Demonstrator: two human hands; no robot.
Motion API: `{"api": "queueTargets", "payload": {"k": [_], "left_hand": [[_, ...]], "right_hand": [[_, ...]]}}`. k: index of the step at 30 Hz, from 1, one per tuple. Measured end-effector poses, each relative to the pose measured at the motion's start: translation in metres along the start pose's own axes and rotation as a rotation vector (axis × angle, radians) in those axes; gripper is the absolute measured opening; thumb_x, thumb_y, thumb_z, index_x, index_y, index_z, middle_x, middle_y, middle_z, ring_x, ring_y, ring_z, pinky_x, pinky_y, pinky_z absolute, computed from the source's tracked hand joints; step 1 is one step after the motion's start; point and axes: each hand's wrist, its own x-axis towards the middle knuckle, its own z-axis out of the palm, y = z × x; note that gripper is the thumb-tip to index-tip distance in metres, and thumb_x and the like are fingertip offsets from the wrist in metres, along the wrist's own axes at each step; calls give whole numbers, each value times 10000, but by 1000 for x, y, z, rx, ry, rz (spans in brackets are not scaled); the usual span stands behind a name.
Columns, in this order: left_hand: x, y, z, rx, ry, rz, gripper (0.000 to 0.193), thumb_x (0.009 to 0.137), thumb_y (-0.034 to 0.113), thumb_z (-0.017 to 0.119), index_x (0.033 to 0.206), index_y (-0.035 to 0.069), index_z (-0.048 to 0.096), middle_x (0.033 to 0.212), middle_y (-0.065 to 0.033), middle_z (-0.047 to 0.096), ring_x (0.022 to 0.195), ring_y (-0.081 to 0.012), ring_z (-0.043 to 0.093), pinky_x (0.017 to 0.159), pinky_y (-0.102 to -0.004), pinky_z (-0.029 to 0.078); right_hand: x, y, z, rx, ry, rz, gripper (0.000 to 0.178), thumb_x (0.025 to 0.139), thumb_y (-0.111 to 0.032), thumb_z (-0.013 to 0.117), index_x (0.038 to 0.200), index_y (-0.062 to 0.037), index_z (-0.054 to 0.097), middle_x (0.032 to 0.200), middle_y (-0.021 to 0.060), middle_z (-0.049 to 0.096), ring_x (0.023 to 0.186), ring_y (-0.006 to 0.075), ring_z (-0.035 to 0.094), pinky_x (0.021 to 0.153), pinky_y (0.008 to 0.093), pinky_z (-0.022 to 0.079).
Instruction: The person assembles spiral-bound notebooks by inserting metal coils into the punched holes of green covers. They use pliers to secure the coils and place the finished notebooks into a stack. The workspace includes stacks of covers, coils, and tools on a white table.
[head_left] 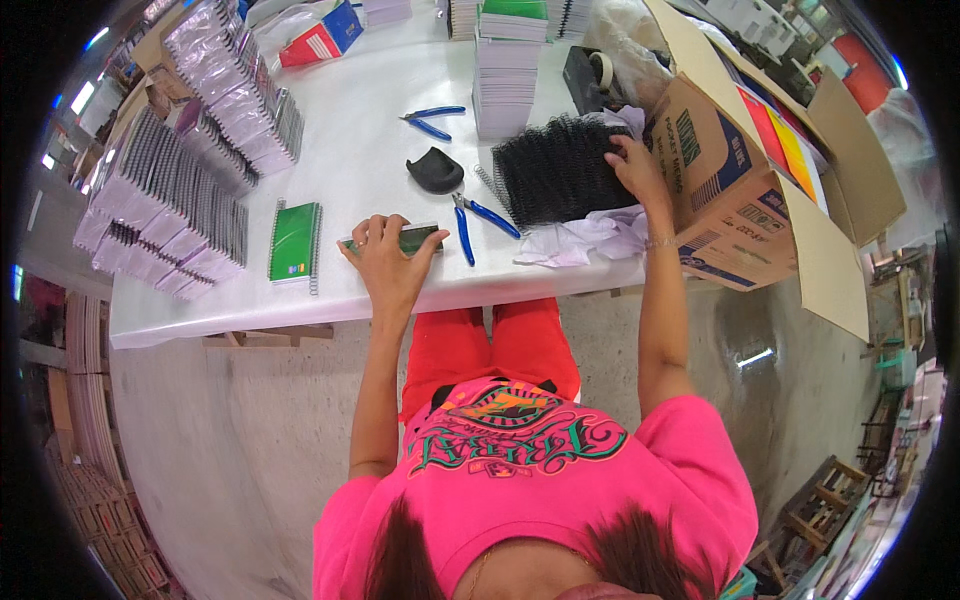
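My left hand (388,255) is closed over a small green-covered notepad (418,238) near the table's front edge, thumb on its right side. Much of the pad is hidden under the fingers. My right hand (637,170) reaches to the right end of a pile of black spiral binding coils (560,175), its fingers bent and pinched at the coils. Left of my left hand lies a green spiral-bound notebook (294,243). Between my hands rest blue-handled pliers (484,217), with a black curved holder (434,171) just beyond them.
Stacks of spiral notebooks (165,195) stand at the left. Another pair of pliers (433,120) lies behind the holder. A tall pad stack (506,85) is at the back, a tape dispenser (590,80) beside it. An open cardboard box (730,190) borders the right; crumpled white wrapping (585,238) lies before the coils.
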Motion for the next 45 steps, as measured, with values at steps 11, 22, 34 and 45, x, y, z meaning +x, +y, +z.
{"api": "queueTargets", "payload": {"k": [11,22,34,45], "left_hand": [[0,-1,6,42,52,-7,520,693,536,816,849,72,640,959,-61,576,1081,-313,484,951,-573,318],[-1,-6,15,39,67,-42,488,698,509,801,858,82,627,970,-46,569,1098,-305,488,974,-648,297],[0,-8,16,22,45,-53,480,672,500,807,885,96,661,1018,-45,575,1098,-305,503,962,-734,296],[2,-4,13,-43,8,-50,409,697,453,806,854,109,650,938,-15,604,1078,-306,522,943,-778,278]], "right_hand": [[-42,-4,-5,-146,84,6,191,878,-106,650,1041,-7,652,1036,207,682,948,390,644,839,428,495],[-39,-106,-36,702,214,75,173,895,-75,709,1059,-21,707,988,15,651,912,99,587,840,231,466],[-54,-185,17,1056,-404,-129,232,922,-32,618,1151,-2,640,1001,45,656,911,101,599,829,241,476],[-75,-196,66,597,-550,-211,207,902,-22,622,1104,16,654,965,87,702,758,137,606,747,286,493]]}}
